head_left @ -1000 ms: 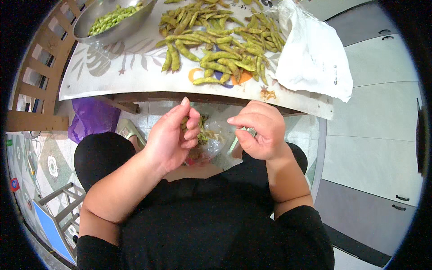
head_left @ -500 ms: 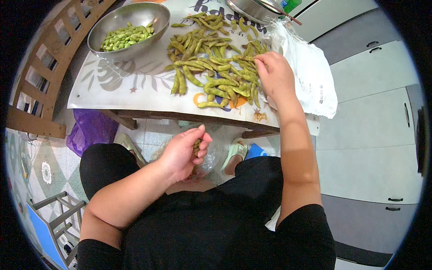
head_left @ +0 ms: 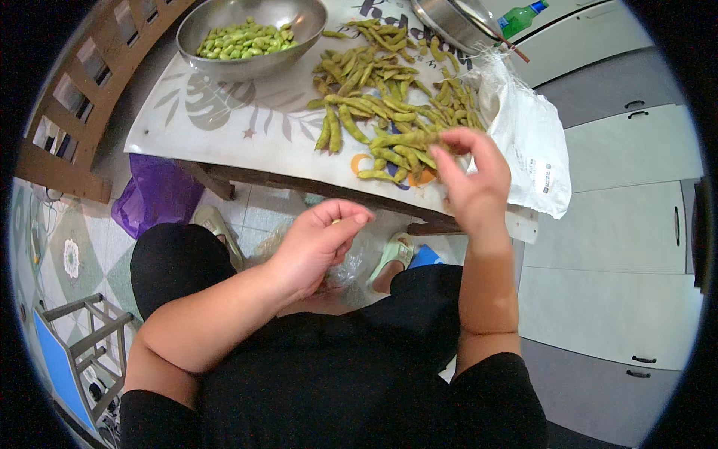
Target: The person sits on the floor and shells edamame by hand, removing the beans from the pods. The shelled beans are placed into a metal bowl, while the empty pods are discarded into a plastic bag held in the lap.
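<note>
My left hand is closed over my lap, thumb pressed to the fingers. A small bit of pale green shows at its grip; earlier, green pods showed inside the palm. At the near right side of the pile of soybean pods, my right hand is slightly blurred. Its thumb and forefinger close on the end of a green soybean pod. Farther back on the left, shelled green soybeans lie in a steel bowl.
A white woven sack lies at the table's right edge. Behind it stand a metal pot and a green bottle. A purple bag and a clear plastic bag are on the floor. A blue-topped stool stands at lower left.
My right hand has come back from the pile's right part, nearer to me. My left hand has turned and closed further, hiding the pods in it. The whole view has shifted a little.
</note>
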Motion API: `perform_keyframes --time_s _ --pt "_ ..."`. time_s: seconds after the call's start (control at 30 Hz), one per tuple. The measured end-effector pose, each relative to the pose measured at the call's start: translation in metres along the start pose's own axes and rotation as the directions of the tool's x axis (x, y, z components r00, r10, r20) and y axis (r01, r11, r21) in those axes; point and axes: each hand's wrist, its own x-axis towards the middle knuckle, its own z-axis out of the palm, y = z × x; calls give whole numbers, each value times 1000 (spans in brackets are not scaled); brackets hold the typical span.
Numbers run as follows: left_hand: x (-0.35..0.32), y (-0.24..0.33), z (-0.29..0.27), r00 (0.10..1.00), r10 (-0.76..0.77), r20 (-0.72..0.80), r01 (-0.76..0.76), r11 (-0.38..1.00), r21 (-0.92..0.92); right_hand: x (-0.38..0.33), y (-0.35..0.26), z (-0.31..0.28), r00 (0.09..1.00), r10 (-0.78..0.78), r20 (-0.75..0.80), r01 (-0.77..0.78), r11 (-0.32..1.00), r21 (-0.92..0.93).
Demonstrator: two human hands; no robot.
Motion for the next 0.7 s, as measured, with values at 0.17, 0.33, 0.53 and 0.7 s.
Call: perform_keyframes --time_s 0.17,0.33,0.53,0.7 --pt "0 4 4 863 502 52 -486 799 354 -54 -24 9 996 -74 47 67 989 132" --pt "-2 1 -1 883 438 169 -459 734 500 -68 -16 19 999 -40 23 35 981 190" --pt "-1 -2 10 984 124 127 -151 963 222 -73 -6 20 984 -176 -15 175 959 221" --pt "3 -1 12 988 -141 55 138 989 53 -76 -4 21 992 -125 -14 122 933 338"
